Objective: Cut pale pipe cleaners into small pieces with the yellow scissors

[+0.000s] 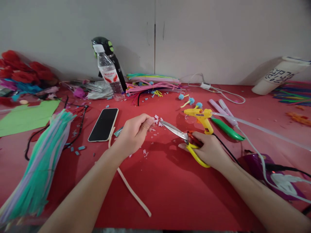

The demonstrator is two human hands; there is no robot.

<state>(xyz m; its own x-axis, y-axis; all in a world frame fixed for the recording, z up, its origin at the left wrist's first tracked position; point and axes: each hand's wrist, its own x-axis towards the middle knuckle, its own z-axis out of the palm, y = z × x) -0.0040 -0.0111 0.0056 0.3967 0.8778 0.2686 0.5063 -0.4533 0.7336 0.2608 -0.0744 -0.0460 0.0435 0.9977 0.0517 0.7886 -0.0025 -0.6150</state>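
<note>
My left hand [136, 132] is closed in a pinch at the middle of the red table [155, 194]. Small pale pink pieces [159, 120] show at its fingertips; whether it grips one of them is hard to tell. My right hand [206, 149] is wrapped round the handles of scissors [175, 130], one yellow and one red. The blades look nearly closed and point left, their tip beside the pink pieces. A cream pipe cleaner [132, 191] lies under my left wrist and runs toward the front edge. Pink scraps [145, 152] are scattered between my hands.
A phone [104, 125] and a teal pipe cleaner bundle [41, 171] lie left. Behind stand a bottle [109, 72] and a black flask [118, 66]. On the right are a yellow glue gun [201, 116], a green tool [227, 129], cables and a purple power strip [257, 161].
</note>
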